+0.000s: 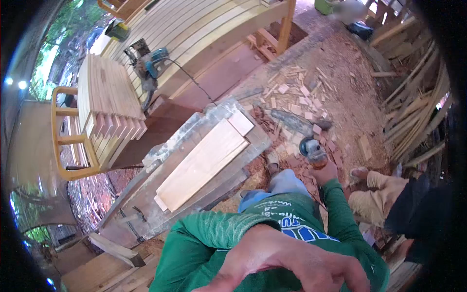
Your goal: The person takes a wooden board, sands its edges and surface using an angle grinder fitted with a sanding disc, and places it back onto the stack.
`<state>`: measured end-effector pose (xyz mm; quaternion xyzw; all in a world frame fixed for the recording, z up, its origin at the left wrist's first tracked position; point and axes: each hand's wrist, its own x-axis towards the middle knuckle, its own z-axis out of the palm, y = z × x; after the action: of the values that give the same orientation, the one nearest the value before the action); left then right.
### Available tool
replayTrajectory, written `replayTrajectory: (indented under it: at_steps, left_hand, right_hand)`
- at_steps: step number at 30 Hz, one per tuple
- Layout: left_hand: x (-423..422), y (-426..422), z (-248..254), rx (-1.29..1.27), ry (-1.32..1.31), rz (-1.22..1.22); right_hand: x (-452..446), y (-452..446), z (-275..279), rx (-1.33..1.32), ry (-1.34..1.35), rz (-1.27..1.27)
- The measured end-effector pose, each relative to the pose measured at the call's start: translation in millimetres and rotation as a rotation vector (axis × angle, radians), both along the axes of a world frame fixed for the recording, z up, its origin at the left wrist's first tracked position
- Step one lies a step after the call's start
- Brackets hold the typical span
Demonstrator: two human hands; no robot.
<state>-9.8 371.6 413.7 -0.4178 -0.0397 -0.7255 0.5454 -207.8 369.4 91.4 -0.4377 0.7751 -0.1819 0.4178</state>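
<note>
Left grip (292, 258): partly cut off by the bottom edge, obscuring shirt lettering (311, 234). From here, right grip (326, 173) conceals the power tool's (312, 150) rear. Pale shape (349, 12), upper right: blurred.

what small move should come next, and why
Perhaps lower the left hand onto the pale wooden board to steady it: that hand is up near the camera, with nothing visible in it, while the right hand holds a power tool and the board lies untouched on the workbench.

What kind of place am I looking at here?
Probably a woodworking shop: a wooden panel lies on a workbench, wood offcuts litter the ground, and the person's right hand grips a power tool.
</note>
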Motion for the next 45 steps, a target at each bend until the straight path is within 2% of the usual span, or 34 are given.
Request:
replayTrajectory:
  at_steps: [3, 5, 6, 8, 9, 11, 14, 16, 18, 20, 21, 22, 23, 24, 26, 27, 29, 31, 34, 36, 40, 43, 45]
  left_hand:
    - [6.4, 8.3, -3.7, 0.058, -0.093, 0.147]
    - [10.8, 4.9, -1.2, 0.068, -0.105, 0.147]
    - [22.4, -10.1, 8.2, 0.083, -0.086, 0.072]
    - [47.3, -39.7, 9.3, -0.046, -0.172, -0.07]
    - [58.9, -54.6, 0.3, -0.189, -0.272, -0.144]
    - [62.6, -58.7, -12.8, -0.269, -0.376, -0.151]
    - [63.2, -46.2, -25.8, -0.105, -0.451, 0.064]
    - [65.1, -47.4, -36.1, -0.035, -0.518, 0.188]
    - [86.5, -52.7, -51.5, -0.097, -0.928, 0.28]
    - [111.0, -58.8, -90.1, -0.24, -1.525, 0.471]
    - [118.1, -54.9, -128.2, -0.23, -1.763, 0.53]
    - [133.1, -49.6, -166.0, -0.04, -1.8, 0.595]
    - [155.6, -54.8, -204.5, -0.402, -2.401, 0.786]
    - [182.0, -50.3, -251.8, -0.049, -2.358, 0.603]
    - [240.0, -49.2, -313.8, 0.332, -2.602, 0.982]
    - [279.5, -50.0, -360.5, 0.743, -2.829, 0.941]
    - [310.8, -55.6, -344.2, 1.067, -2.965, 0.924]
    - [368.9, -50.8, -388.6, 1.222, -3.379, 0.887]
    - [381.0, -45.6, -413.8, 1.027, -3.62, 0.652]
    - [384.7, -47.2, -420.9, 1.007, -3.615, 0.661]
    - [384.7, -47.5, -418.9, 1.071, -3.553, 0.646]
    - [385.0, -48.3, -416.4, 1.038, -3.584, 0.443]
    - [385.5, -48.3, -415.4, 1.049, -3.552, 0.492]
  right_hand:
    - [-0.8, 2.8, 0.8, -0.001, 0.024, -0.006]
    - [-1.9, 2.0, -6.3, 0.001, 0.035, -0.035]
    - [0.8, -1.7, -1.0, -0.029, 0.027, -0.015]
    - [9.8, -12.2, 11.1, -0.072, 0.011, 0.025]
    - [3.4, -10.3, -11.5, -0.055, 0.028, 0.033]
    - [-7.8, -13.4, -45.6, -0.074, 0.06, 0.071]
    - [27.8, -36.1, 0.1, -0.045, -0.018, 0.162]
    - [29.8, -55.2, -19.9, 0.013, 0.055, 0.24]
    - [44.1, -54.4, -24.3, 0.021, 0.045, 0.277]
    - [70.7, -77.9, -13.2, -0.058, -0.029, 0.301]
    - [80.3, -84.9, -12.0, -0.078, -0.07, 0.313]
    - [88.4, -91.0, -11.5, -0.093, -0.107, 0.327]
    - [93.5, -98.0, -13.9, -0.06, -0.118, 0.35]
    - [98.6, -105.0, -16.4, -0.027, -0.129, 0.373]
    - [122.2, -121.1, 15.3, 0.006, -0.022, 0.434]
    - [132.6, -128.0, 25.6, 0.022, 0.031, 0.463]
    - [138.1, -137.0, 12.6, -0.065, 0.141, 0.555]
    - [144.6, -145.4, 3.7, -0.11, 0.225, 0.632]
    - [156.2, -156.9, -1.5, -0.012, 0.241, 0.683]
    - [166.8, -164.3, 6.4, 0.045, 0.335, 0.739]
    - [170.1, -174.8, 2.8, 0.008, 0.225, 0.74]
    - [171.3, -190.1, -0.5, 0.021, 0.332, 0.762]
    - [181.6, -192.4, 2.7, 0.069, 0.321, 0.766]
